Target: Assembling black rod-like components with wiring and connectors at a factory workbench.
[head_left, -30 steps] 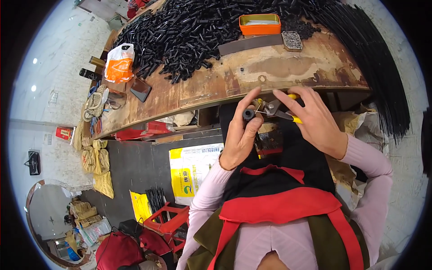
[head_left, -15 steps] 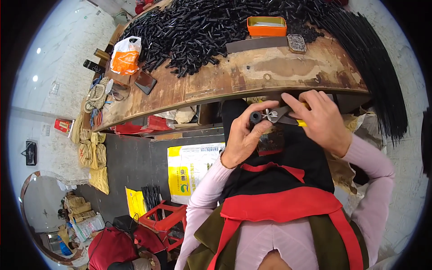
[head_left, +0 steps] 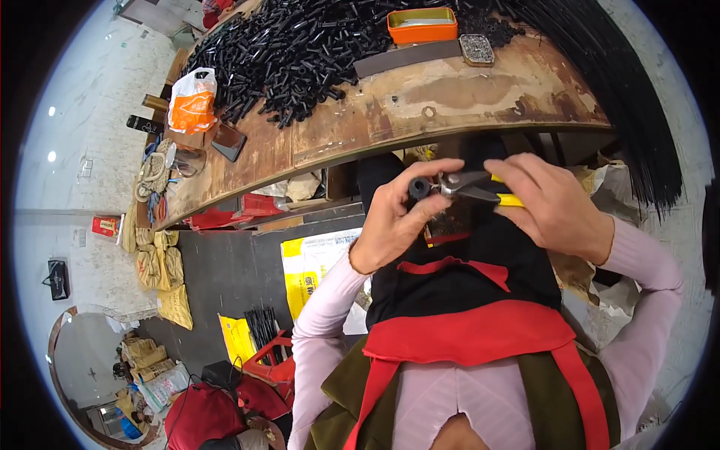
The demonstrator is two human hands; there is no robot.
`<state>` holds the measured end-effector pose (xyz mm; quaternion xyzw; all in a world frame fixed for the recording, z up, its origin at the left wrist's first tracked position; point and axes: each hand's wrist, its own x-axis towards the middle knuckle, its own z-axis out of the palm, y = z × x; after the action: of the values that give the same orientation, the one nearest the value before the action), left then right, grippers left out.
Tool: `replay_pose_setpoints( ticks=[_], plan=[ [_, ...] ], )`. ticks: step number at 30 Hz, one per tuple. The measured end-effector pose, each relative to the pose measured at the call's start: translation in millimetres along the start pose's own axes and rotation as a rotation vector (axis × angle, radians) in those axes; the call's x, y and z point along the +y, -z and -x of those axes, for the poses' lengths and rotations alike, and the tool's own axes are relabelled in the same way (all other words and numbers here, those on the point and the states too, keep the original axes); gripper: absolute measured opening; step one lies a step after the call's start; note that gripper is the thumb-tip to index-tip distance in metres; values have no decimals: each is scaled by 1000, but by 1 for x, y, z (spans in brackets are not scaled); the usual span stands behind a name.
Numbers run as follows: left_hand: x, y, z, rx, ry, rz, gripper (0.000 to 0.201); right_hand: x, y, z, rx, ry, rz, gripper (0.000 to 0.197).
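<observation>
Below the table [head_left: 337, 142] | left hand [head_left: 391, 225] pinching black tube [head_left: 418, 187] | right hand [head_left: 555, 202] curled round yellow-handled pliers [head_left: 472, 180] | tip contact unclear

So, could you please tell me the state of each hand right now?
Left hand: closed, holding a black tube end-up.
Right hand: holding yellow-handled pliers, their handles spread apart.

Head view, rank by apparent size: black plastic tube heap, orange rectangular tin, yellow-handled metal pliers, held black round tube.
Tube heap
Orange tin and pliers: unsure, pliers partly covered
Held black tube
</observation>
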<state>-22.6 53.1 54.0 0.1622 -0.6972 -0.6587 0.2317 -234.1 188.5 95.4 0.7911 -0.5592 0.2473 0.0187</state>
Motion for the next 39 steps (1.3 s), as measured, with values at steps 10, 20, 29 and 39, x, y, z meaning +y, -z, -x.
replay_pose_setpoints(
  ticks=[10, 20, 29, 39],
  plan=[
    [-8, 2, -5, -154, -54, 3, 60, -4, 4, 14, -362, -341, -492, 48],
    [-9, 7, -11, -165, -34, 33, 64, -2, 11, -4, -671, -789, -1251, 41],
    [-12, 17, -16, -121, -15, 75, 42, 12, -11, 2, -139, -315, -591, 29],
    [-10, 8, -18, -118, -35, 62, 57, 21, -17, 8, -110, -276, -396, 36]
  ],
)
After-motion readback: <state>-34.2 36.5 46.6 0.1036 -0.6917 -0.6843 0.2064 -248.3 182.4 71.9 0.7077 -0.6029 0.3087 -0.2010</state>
